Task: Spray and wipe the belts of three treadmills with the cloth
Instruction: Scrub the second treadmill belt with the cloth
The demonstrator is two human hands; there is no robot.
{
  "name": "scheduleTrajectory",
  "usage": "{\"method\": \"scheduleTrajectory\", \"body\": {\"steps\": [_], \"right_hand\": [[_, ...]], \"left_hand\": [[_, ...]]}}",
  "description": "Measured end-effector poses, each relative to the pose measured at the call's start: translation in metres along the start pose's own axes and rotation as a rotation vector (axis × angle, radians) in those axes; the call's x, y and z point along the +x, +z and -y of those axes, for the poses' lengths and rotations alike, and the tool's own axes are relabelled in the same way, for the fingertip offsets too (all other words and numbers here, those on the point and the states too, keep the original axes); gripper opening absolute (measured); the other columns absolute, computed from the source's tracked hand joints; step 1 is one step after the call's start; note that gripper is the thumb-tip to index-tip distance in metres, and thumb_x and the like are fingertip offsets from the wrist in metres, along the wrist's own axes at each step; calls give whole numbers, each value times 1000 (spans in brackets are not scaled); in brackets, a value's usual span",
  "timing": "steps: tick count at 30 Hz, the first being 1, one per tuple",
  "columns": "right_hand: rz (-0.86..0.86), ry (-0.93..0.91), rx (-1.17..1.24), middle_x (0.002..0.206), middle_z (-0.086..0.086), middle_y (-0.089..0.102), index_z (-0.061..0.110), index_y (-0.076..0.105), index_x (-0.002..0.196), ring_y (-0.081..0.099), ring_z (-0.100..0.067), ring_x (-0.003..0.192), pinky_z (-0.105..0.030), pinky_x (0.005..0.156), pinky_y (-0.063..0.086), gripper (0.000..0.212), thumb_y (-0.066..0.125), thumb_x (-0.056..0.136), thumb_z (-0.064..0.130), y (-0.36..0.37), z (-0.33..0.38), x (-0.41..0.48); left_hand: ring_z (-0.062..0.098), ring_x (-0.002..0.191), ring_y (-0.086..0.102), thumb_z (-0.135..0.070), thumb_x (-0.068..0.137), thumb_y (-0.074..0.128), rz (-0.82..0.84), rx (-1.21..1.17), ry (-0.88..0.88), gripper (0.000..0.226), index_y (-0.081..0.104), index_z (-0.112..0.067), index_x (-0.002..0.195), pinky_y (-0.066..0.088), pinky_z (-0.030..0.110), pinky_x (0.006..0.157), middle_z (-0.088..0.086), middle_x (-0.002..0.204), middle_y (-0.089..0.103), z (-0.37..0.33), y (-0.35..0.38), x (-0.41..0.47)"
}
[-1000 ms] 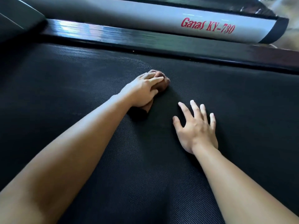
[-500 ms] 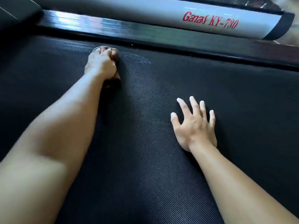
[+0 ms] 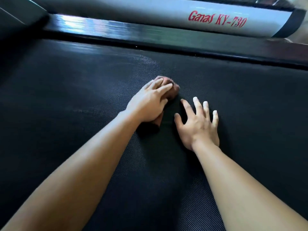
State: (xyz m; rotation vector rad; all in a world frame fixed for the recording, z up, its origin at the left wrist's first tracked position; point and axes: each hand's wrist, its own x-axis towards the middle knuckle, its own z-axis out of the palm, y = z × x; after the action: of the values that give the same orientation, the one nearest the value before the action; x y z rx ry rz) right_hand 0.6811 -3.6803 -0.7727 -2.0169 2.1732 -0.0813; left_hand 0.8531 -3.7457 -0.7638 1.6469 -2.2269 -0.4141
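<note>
The cloth (image 3: 174,90) is clasped by the left hand (image 3: 148,104), with the fingers (image 3: 164,88) bent over the top of the wad and the palm pressed down on it. The cloth is brown and bunched up. One lump shows past the fingertips and another bit peeks out under the wrist. It is held flat against the belt (image 3: 66,97), about midway between the belt's near and far edges.

Just beside it, the right hand (image 3: 198,125) is laid palm-down on the belt. Its fingers are spread and straight, and nothing is held. A narrow strip of belt is left between the two hands, so they are close but not touching. Both bare forearms are stretched in from the near edge.

The belt is black with a fine woven texture, which is clearest near the bottom of the view. A paler, faintly shiny patch (image 3: 145,60) can be made out beyond the cloth, towards the far edge. That edge is bordered by a dark, glossy side rail (image 3: 116,29), and window-like glare is caught along its left part. Behind the rail runs a grey side cover (image 3: 150,12) capped in black at its right end, and "Ganas KY-730" is printed on it in red lettering (image 3: 217,20). A blurred strip of brownish floor (image 3: 301,11) is glimpsed at the upper right corner. Little else of the room can be seen.
</note>
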Motion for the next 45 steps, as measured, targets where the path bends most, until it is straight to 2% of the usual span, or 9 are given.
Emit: {"method": "scheduleTrajectory", "body": {"steps": [7,12,18,23,28,32,37,41,45], "right_hand": [[-11,-12,26,166,5,2,45,15,153,-5,-21,152,-51,121,-5,61,20,95,64,0,0,-1],[-22,-9,11,166,5,3,45,15,153,-4,-22,152,-51,121,-5,62,20,94,63,1,1,-2],[-29,-9,18,166,5,3,46,15,152,-4,-21,152,-51,121,-5,61,20,94,63,2,0,-1],[-15,5,11,166,6,3,46,16,153,-6,-20,152,-50,121,-5,61,22,94,63,2,0,1],[-9,1,0,166,6,2,46,14,153,-5,-21,152,-51,122,-5,62,19,94,64,2,0,0],[-10,1,-2,166,5,2,45,14,153,-5,-21,152,-51,122,-4,62,19,94,64,2,0,0],[-19,-3,6,166,5,3,45,15,153,-4,-22,152,-51,121,-5,61,20,94,64,3,0,1],[-18,-1,6,166,5,2,45,15,153,-4,-22,152,-51,121,-6,61,19,94,63,3,0,1],[-26,-8,12,166,4,3,46,15,152,-5,-22,152,-51,121,-6,61,19,94,64,4,0,0]], "left_hand": [[28,151,22,-31,97,59,-105,44,-294,59,38,-32,152,18,41,124,4,163,26,93,-41,-110],[29,151,20,-30,97,56,-188,82,-548,59,38,-27,153,16,38,124,11,164,24,150,-72,-91],[28,152,16,-32,98,53,-126,68,-359,58,36,-27,153,9,33,124,9,165,21,70,-38,-25],[26,153,10,-34,101,48,-56,44,-182,58,29,-30,155,3,33,125,5,166,16,-9,-4,-48],[27,151,17,-33,100,53,-81,6,-210,55,36,-32,153,9,35,124,3,164,24,13,-17,-112],[32,149,24,-24,97,60,-175,11,-407,57,42,-27,151,16,39,124,6,162,30,78,-43,-144],[30,151,17,-28,99,54,-203,49,-601,57,36,-27,153,12,38,124,9,165,21,131,-70,-115],[30,152,14,-33,100,50,-173,78,-560,58,33,-26,155,9,37,125,10,166,18,119,-61,-58],[29,152,15,-34,101,49,-127,88,-399,58,32,-26,155,8,34,124,11,165,18,58,-32,-22]]}}
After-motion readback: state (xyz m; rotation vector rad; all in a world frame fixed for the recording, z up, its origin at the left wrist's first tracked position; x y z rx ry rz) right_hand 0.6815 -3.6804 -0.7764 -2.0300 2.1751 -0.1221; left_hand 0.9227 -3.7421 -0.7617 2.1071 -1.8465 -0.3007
